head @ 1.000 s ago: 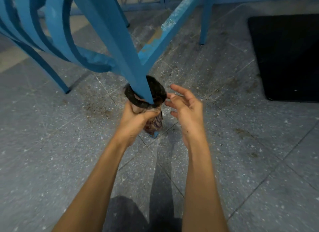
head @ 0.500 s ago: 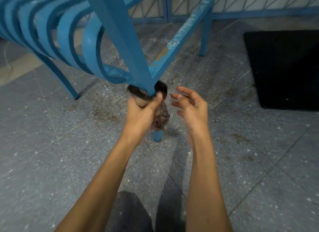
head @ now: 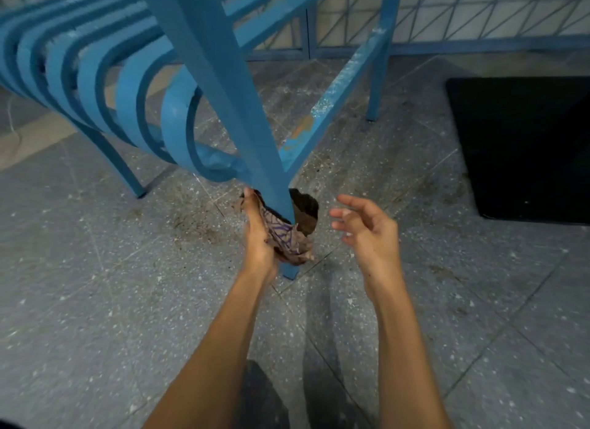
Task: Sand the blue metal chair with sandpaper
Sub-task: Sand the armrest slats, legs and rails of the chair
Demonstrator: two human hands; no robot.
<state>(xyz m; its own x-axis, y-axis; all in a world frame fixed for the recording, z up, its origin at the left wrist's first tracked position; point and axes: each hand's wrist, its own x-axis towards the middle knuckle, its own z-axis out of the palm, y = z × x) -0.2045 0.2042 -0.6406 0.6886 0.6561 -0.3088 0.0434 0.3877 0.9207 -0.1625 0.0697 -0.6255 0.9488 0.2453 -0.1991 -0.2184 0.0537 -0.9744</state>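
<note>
The fingers of the left hand (head: 257, 237) clutch crumpled, purple-printed sandpaper (head: 285, 235) around a leg of the blue chair (head: 220, 93). The right hand (head: 367, 227), just beside, is loosely spread, holding nothing.

Blue chair (head: 220, 86), brown sandpaper (head: 287, 237) with purple print, grey speckled floor (head: 95, 285).

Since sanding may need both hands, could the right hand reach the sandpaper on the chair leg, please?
Probably yes: the right hand hovers open beside the sandpaper, nothing between them; the left hand grips it.
</note>
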